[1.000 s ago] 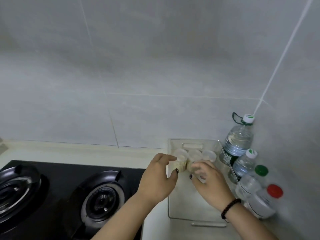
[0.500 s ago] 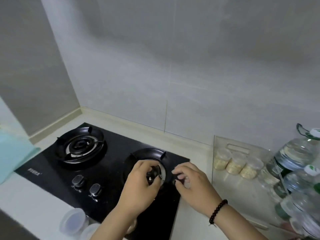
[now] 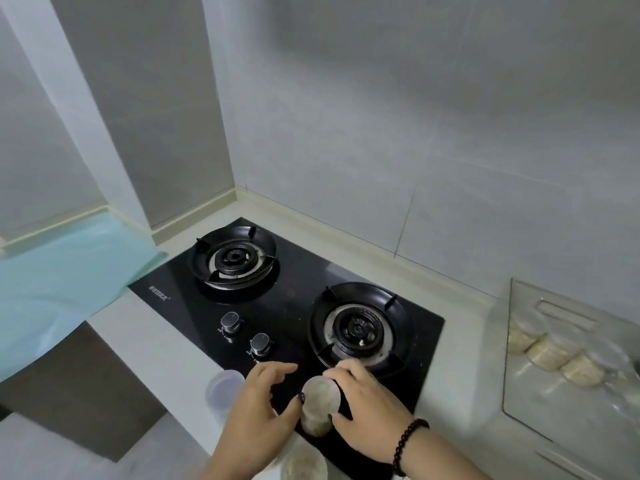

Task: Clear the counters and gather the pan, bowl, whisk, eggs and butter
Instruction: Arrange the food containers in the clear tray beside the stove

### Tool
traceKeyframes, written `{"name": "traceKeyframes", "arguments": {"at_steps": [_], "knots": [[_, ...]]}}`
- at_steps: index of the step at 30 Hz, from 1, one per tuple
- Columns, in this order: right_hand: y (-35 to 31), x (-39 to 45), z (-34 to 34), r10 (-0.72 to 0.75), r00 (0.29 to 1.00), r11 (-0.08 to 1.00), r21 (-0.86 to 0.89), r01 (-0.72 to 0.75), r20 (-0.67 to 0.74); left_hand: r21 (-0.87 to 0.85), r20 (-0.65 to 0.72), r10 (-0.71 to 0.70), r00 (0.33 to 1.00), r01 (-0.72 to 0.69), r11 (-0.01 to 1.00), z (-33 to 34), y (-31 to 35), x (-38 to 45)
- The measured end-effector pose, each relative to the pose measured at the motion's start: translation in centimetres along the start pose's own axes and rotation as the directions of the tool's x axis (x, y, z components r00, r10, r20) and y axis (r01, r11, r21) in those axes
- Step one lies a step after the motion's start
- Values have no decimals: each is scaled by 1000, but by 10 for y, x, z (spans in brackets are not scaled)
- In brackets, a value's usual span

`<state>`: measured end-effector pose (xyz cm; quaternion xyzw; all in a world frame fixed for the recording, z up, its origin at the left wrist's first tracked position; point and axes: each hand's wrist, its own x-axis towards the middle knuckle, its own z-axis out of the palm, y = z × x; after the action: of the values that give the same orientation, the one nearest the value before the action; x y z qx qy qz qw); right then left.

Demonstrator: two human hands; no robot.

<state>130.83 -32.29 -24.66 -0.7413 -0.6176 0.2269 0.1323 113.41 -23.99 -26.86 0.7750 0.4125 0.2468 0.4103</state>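
on the pale counter, over the black gas hob's [image 3: 287, 306] front edge, the right hand [image 3: 367, 403] grips a small lidded jar [image 3: 320, 405]; the left hand [image 3: 259, 410] touches it, fingers relaxed.

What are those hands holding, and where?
A small lidded jar: the right hand grips its lid rim, and the left hand touches its side with the thumb.
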Motion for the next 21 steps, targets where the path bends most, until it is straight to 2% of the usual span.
{"name": "traceKeyframes", "arguments": {"at_steps": [4, 8, 11, 14, 21], "knots": [[4, 15, 24, 33, 994, 999, -20, -31, 102, 10, 87, -19, 996, 18, 1000, 6, -15, -16], [12, 22, 46, 69, 986, 991, 101, -85, 151, 48, 188, -23, 982, 15, 999, 13, -21, -24], [17, 20, 57, 77, 992, 970, 222, -97, 100, 99, 245, -38, 969, 14, 995, 13, -21, -24], [20, 20, 61, 108, 994, 959, 260, -113, 33, 185, 315, -52, 948, -8, 983, 12, -19, -23], [30, 3, 48, 224, 974, 884, 427, -189, -33, 467, 552, -151, 820, -154, 871, 16, -17, -11]]}}
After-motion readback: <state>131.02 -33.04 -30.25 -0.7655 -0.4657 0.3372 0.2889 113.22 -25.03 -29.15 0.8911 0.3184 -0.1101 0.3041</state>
